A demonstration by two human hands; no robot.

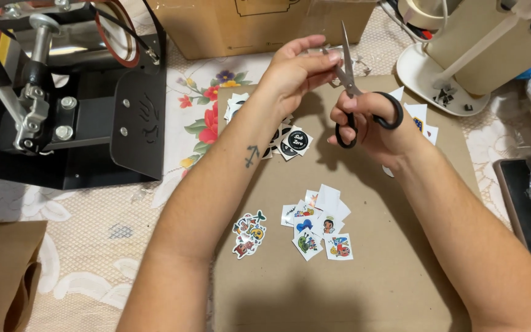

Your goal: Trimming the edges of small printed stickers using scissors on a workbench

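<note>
Colourful square stickers (318,227) lie near on brown cardboard (364,270). Round black stickers (293,142) sit farther. Right hand (373,123) grips black scissors (354,98), fingers through the loops. Left hand (296,71) pinches a small clear piece at the blades.

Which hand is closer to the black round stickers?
Left. The left hand is raised above and slightly right of the black round stickers, its wrist right beside them. The right hand, holding the scissors, sits farther off to their right.
</note>
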